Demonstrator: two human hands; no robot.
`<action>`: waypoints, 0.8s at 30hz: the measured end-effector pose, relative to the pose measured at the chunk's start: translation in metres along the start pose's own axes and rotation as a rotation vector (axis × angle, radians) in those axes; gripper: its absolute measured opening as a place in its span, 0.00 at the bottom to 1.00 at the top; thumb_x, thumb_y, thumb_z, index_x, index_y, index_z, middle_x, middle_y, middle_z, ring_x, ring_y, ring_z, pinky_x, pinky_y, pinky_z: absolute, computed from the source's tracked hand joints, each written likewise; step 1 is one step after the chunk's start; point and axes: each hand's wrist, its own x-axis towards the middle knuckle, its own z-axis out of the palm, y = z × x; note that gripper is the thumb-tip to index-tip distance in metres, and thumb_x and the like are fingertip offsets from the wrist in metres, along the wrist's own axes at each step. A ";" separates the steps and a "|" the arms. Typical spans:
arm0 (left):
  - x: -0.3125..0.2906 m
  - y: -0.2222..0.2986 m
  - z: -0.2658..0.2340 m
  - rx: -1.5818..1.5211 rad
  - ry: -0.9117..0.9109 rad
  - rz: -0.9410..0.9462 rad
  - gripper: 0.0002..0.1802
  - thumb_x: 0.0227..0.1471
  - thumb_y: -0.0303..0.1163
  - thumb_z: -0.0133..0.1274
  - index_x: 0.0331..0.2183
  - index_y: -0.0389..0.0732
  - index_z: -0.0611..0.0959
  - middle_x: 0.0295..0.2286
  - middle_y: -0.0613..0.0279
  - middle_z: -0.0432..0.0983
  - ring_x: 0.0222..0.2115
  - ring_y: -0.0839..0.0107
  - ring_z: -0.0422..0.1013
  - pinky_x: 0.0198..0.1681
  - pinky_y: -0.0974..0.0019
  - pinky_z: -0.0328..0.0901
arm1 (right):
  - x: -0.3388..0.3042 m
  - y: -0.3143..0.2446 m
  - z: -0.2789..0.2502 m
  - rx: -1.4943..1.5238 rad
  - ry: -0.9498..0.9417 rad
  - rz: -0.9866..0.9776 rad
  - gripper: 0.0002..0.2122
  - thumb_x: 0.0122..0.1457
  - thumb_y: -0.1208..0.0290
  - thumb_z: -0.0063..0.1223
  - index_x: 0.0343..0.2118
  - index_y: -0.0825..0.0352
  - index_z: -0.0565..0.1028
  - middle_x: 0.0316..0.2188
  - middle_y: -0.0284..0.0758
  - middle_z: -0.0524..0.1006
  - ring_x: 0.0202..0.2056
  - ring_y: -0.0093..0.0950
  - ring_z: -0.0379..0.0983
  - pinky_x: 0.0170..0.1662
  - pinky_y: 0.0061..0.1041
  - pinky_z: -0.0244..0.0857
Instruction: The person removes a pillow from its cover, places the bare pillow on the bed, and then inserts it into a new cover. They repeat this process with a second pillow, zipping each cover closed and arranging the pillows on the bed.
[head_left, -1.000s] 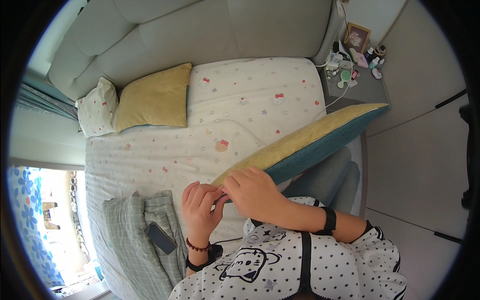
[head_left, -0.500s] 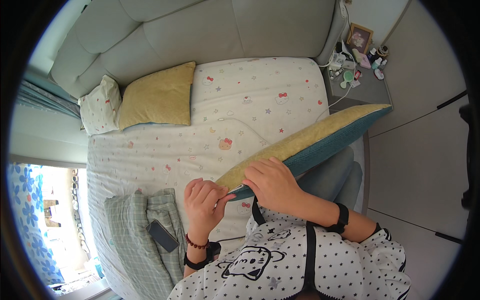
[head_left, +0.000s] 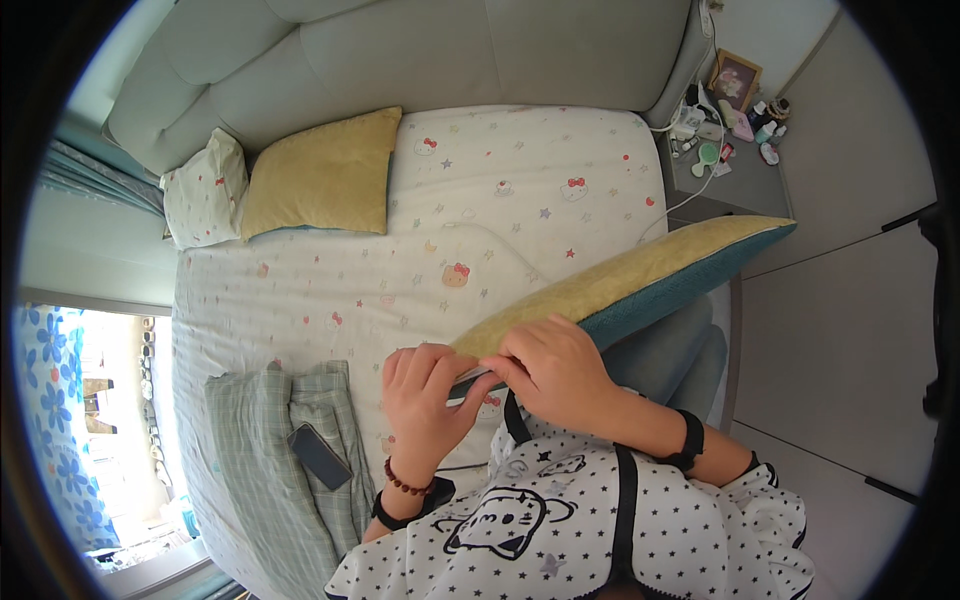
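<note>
The pillow's (head_left: 640, 275) near corner is hidden under the left hand (head_left: 425, 395) and right hand (head_left: 550, 365); the nightstand (head_left: 725, 140) items are too small to tell apart

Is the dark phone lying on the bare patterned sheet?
No, the dark phone lies on the folded green checked blanket, left of the left hand.

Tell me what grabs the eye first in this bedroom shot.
First comes the long yellow-and-teal pillow, held at its near end by the left hand and the right hand, slanting up toward the right. Behind it spreads the white patterned bed, with a yellow cushion at its head. A dark phone lies on the folded green checked blanket at lower left.
</note>
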 end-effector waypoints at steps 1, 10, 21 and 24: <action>0.002 0.002 0.003 0.041 0.013 0.015 0.14 0.34 0.31 0.66 0.26 0.46 0.79 0.25 0.69 0.71 0.27 0.68 0.67 0.35 0.65 0.59 | 0.001 -0.001 0.001 -0.013 0.019 -0.026 0.09 0.52 0.69 0.56 0.22 0.65 0.68 0.20 0.35 0.70 0.24 0.37 0.67 0.30 0.33 0.59; 0.006 0.013 0.008 -0.007 -0.011 -0.109 0.09 0.40 0.22 0.60 0.22 0.42 0.75 0.20 0.65 0.68 0.23 0.65 0.64 0.31 0.65 0.56 | 0.005 0.024 -0.025 -0.042 0.020 -0.191 0.10 0.46 0.71 0.61 0.31 0.65 0.74 0.28 0.33 0.75 0.34 0.34 0.71 0.40 0.29 0.63; -0.009 0.015 0.005 -0.070 0.061 -0.415 0.10 0.44 0.24 0.59 0.20 0.40 0.73 0.17 0.64 0.63 0.18 0.65 0.61 0.23 0.64 0.54 | -0.002 0.042 -0.013 0.009 0.052 -0.097 0.06 0.47 0.71 0.61 0.28 0.62 0.77 0.27 0.28 0.76 0.34 0.29 0.72 0.42 0.27 0.62; -0.007 0.015 -0.002 0.067 0.000 -0.315 0.09 0.46 0.25 0.58 0.21 0.40 0.72 0.19 0.63 0.64 0.20 0.65 0.63 0.24 0.63 0.55 | 0.002 0.039 -0.017 0.035 -0.004 -0.073 0.05 0.47 0.71 0.60 0.27 0.62 0.76 0.26 0.28 0.76 0.33 0.30 0.72 0.43 0.29 0.62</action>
